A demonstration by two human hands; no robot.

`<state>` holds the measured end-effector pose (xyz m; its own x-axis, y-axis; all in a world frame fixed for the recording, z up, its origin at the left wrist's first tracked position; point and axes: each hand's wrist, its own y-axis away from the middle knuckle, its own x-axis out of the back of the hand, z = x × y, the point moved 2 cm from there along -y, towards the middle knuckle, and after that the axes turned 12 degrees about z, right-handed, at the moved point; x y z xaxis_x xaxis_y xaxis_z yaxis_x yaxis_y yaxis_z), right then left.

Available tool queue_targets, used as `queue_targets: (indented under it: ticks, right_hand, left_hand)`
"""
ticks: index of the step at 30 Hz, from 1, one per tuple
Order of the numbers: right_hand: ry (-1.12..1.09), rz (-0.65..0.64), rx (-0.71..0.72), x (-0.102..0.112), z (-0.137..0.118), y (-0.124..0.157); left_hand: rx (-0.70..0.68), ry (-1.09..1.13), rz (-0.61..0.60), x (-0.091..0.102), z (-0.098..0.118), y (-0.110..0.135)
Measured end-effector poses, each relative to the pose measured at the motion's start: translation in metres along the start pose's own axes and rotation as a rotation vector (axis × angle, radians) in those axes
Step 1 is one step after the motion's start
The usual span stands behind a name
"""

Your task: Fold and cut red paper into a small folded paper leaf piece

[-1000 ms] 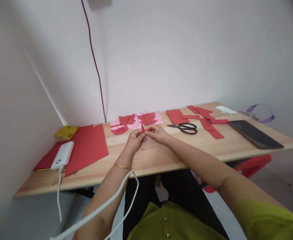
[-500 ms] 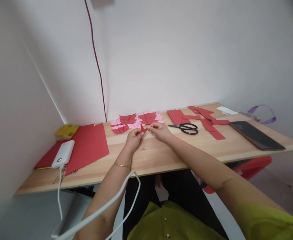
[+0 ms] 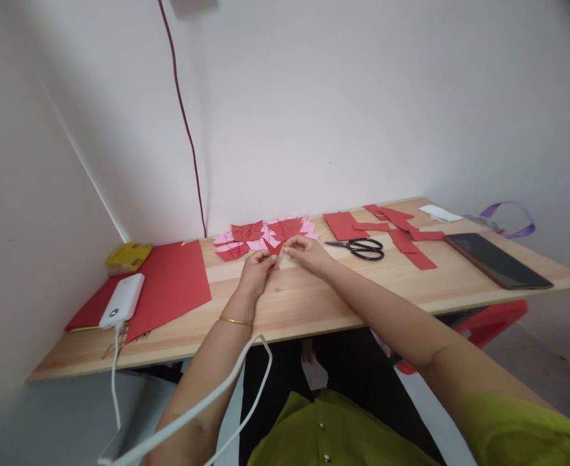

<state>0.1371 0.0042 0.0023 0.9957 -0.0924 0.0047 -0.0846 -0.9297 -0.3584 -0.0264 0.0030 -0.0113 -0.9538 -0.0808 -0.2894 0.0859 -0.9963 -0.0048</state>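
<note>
Between my fingertips, just above the wooden table, is a small folded piece of red paper (image 3: 273, 248) with pointed ends. My left hand (image 3: 257, 268) pinches it from the lower left. At its right edge, my right hand (image 3: 307, 254) has thumb and forefinger closed on it; part of the paper is hidden by the fingers. Right behind my hands lies a group of folded red paper pieces (image 3: 247, 232) and pink paper pieces (image 3: 224, 239). Black-handled scissors (image 3: 365, 248) rest to the right of my right hand.
Red paper strips (image 3: 404, 241) and a red paper stack (image 3: 342, 225) lie at the right, near a dark phone (image 3: 496, 260). Leftward are large red sheets (image 3: 178, 278), a white power bank (image 3: 124, 299) with a cable (image 3: 207, 398), and a yellow packet (image 3: 128, 257).
The red paper piece has turned in my fingers, so its points now spread into a V. My right hand has shifted slightly left.
</note>
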Motion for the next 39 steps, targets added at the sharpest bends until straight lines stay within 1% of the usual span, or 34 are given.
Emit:
queue_targets:
  ticks: [1,3,6,9,12,19,22,25,27,31,35,39]
  right_hand:
    - [0.016,-0.056,0.014,-0.003,0.000,0.002]
    - [0.053,-0.114,0.051,-0.008,-0.001,0.005]
    - [0.091,-0.123,0.101,-0.008,0.000,0.007]
    - [0.103,-0.130,0.117,-0.007,0.001,0.006]
    - [0.108,-0.149,0.124,-0.007,0.000,0.006]
    - [0.126,-0.198,0.164,-0.010,0.001,0.009]
    - [0.178,-0.207,0.193,-0.010,0.002,0.010]
    - [0.205,-0.204,0.200,-0.009,0.002,0.010]
    - [0.206,-0.208,0.189,-0.010,0.001,0.011]
    - [0.196,-0.229,0.170,-0.011,-0.001,0.012]
    - [0.183,-0.251,0.212,-0.010,-0.003,0.013]
    - [0.171,-0.277,0.218,-0.009,-0.004,0.012]
  left_hand:
    - [-0.002,0.002,-0.021,0.000,-0.001,-0.001]
    - [-0.021,-0.021,-0.057,0.001,-0.004,-0.002]
    - [-0.049,-0.094,-0.092,0.001,-0.007,-0.003]
    - [-0.056,-0.118,-0.111,0.001,-0.009,-0.004]
    - [-0.075,-0.118,-0.108,0.001,-0.009,-0.003]
    - [-0.137,-0.137,-0.058,0.001,-0.005,-0.002]
    - [-0.100,-0.096,-0.045,0.000,-0.003,0.000]
    - [-0.036,-0.059,-0.070,-0.001,-0.003,0.000]
    - [-0.027,-0.060,-0.086,-0.001,-0.004,0.000]
    - [-0.089,-0.103,-0.067,0.001,-0.003,-0.001]
    - [-0.151,-0.164,-0.068,0.002,-0.001,-0.001]
    - [-0.130,-0.182,-0.080,0.003,-0.002,-0.001]
